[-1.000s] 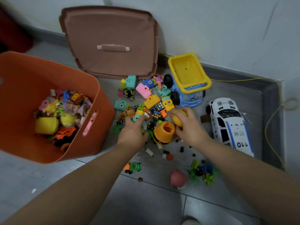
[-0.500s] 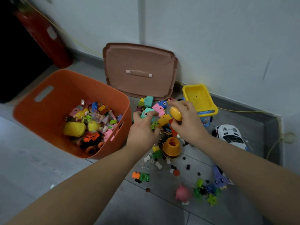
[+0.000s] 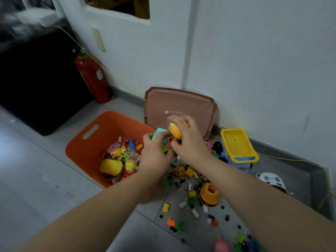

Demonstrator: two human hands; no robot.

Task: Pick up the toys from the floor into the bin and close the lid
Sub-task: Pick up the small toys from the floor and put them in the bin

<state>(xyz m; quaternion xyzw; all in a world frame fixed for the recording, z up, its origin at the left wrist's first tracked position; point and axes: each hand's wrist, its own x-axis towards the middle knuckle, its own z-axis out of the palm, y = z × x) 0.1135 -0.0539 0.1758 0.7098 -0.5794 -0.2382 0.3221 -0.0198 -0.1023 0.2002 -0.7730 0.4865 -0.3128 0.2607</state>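
Since lifting off floor, both hands (image 3: 156,157) carry toys (image 3: 175,130) over bin (image 3: 85,151).

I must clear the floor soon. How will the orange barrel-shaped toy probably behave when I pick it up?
The orange barrel toy looks like hard hollow plastic, so probably stiff and light. Its rounded sides suggest it may roll if tipped over.

White walls (image 3: 254,60) meet a grey tiled floor (image 3: 32,179); a red fire extinguisher (image 3: 92,79) stands beside dark furniture (image 3: 36,84)
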